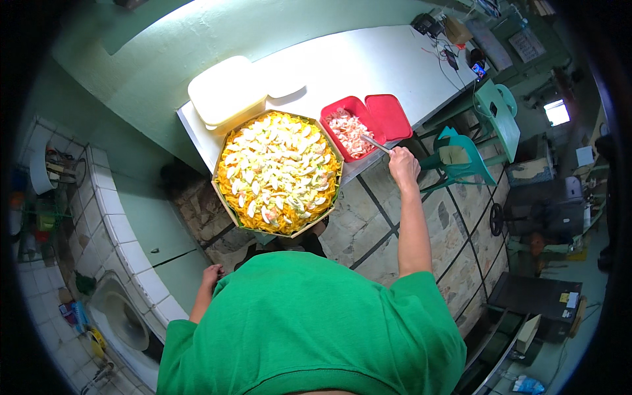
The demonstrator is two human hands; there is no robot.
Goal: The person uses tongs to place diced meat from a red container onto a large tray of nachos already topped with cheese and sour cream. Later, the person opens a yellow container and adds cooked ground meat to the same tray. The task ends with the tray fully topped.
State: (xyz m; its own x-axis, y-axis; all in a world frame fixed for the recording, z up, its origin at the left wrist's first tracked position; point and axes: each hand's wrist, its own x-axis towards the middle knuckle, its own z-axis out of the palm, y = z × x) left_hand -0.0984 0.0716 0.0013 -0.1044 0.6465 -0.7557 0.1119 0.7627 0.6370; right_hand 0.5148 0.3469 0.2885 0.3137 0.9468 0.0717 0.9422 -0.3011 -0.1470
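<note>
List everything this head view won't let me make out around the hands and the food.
All in the head view:
Utensil in the right hand: its far end merges with the pink pieces; type unclear.
Left hand: too small to tell whether it holds anything.
Red container: floor hidden under the pink pieces.
Eight-sided tray: base hidden under the food.
Phone: screen too small to read.
</note>
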